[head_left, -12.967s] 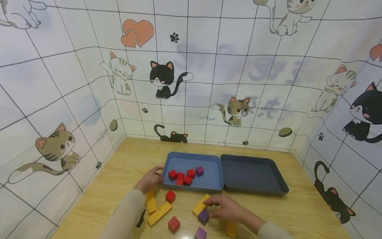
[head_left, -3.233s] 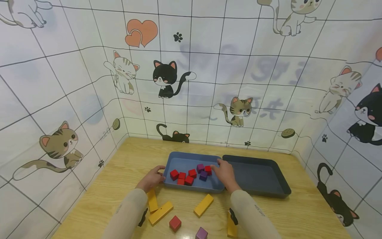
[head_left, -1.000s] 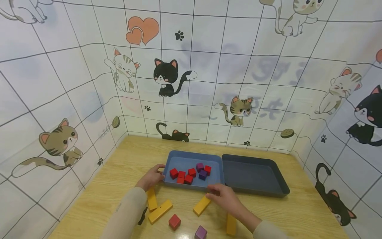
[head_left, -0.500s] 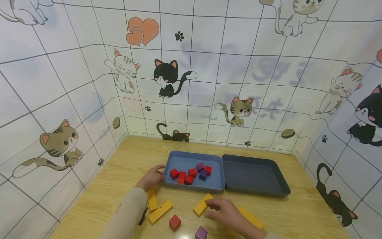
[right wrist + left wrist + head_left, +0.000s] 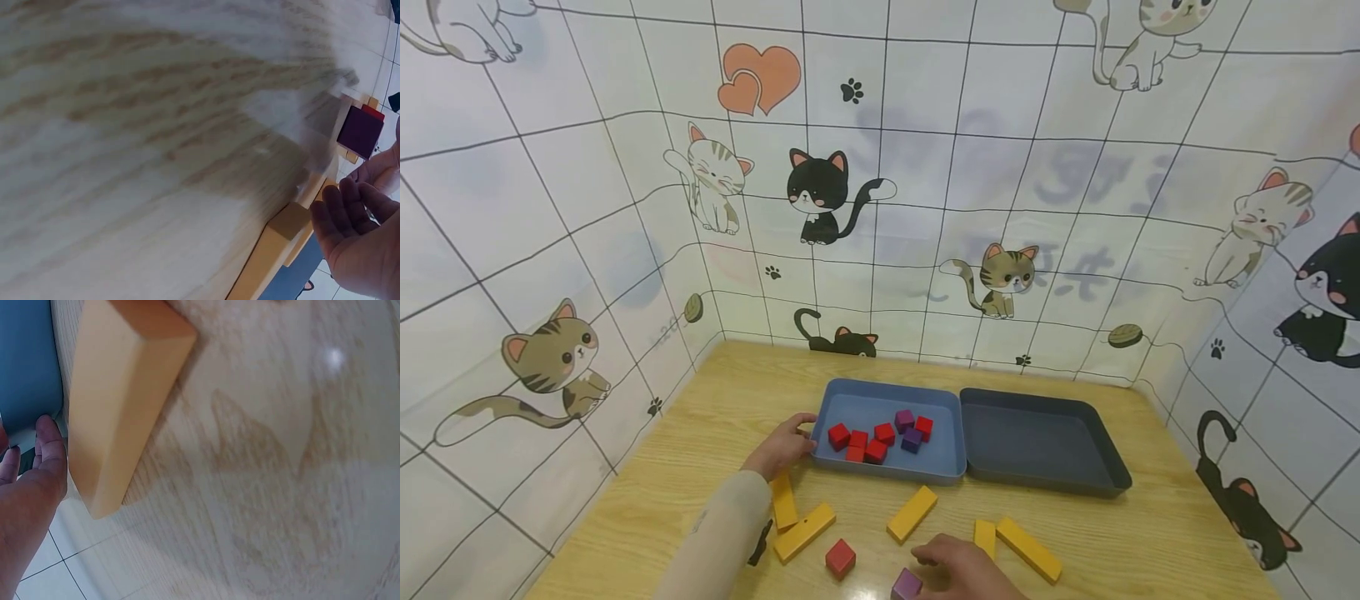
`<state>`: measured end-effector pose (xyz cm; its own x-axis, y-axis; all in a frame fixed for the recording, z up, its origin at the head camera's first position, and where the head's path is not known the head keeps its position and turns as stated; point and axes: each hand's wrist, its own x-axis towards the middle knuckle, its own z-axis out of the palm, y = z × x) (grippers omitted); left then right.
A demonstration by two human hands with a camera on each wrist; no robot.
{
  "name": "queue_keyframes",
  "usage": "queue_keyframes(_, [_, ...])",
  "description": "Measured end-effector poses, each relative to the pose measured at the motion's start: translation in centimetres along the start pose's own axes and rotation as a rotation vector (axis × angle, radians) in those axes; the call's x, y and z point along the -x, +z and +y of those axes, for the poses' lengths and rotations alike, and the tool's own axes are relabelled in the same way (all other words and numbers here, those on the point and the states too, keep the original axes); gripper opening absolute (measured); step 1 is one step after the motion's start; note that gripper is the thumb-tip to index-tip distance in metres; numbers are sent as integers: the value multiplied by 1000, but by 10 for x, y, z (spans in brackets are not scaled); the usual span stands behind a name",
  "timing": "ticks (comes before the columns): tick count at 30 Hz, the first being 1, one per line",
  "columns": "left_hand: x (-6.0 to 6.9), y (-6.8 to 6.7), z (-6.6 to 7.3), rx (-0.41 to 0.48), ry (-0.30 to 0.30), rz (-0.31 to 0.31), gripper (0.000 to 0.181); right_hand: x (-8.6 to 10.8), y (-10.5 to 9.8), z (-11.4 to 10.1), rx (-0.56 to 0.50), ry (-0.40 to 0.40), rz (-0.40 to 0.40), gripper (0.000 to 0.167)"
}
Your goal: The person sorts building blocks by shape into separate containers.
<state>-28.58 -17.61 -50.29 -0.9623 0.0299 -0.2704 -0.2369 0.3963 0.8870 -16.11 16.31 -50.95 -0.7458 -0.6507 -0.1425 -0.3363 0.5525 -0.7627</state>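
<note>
My left hand [image 5: 781,446] rests its fingers against the left side of the blue tray [image 5: 887,473]; thumb and index lie apart along that wall. In the left wrist view, the fingertips [image 5: 50,428] touch the tray's corner, beside a yellow block [image 5: 115,406]. Inside the tray lie several red cubes [image 5: 876,451] and two purple cubes [image 5: 912,440]. My right hand [image 5: 966,571] is low at the front, its thumb side close to a purple cube [image 5: 907,585]. Its fingers look loosely bent and apart from that cube [image 5: 360,131] in the right wrist view.
A dark grey tray [image 5: 1045,483] stands against the blue tray's right side. Yellow blocks lie on the wooden table: one in the middle [image 5: 912,514], two at right [image 5: 1030,550], two at left [image 5: 805,533]. A red cube [image 5: 841,559] sits near the front. Patterned walls enclose the table.
A red cube and a dark purple cube went from table into the blue tray. My right hand came back from the tray to the front purple cube, uncovering yellow blocks. The left hand stayed.
</note>
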Motion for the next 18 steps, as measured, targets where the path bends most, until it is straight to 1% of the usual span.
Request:
queue_keyframes(5, [1, 0, -1, -19, 5, 2, 51, -1, 3, -1, 48, -11, 15, 38])
queue_keyframes(11, [2, 0, -1, -21, 18, 3, 51, -4, 2, -3, 73, 11, 14, 35])
queue_keyframes(15, [3, 0, -1, -19, 15, 1, 52, -5, 1, -5, 90, 38, 21, 37])
queue_keyframes(18, [3, 0, 0, -17, 12, 0, 52, -6, 2, -5, 95, 41, 25, 38])
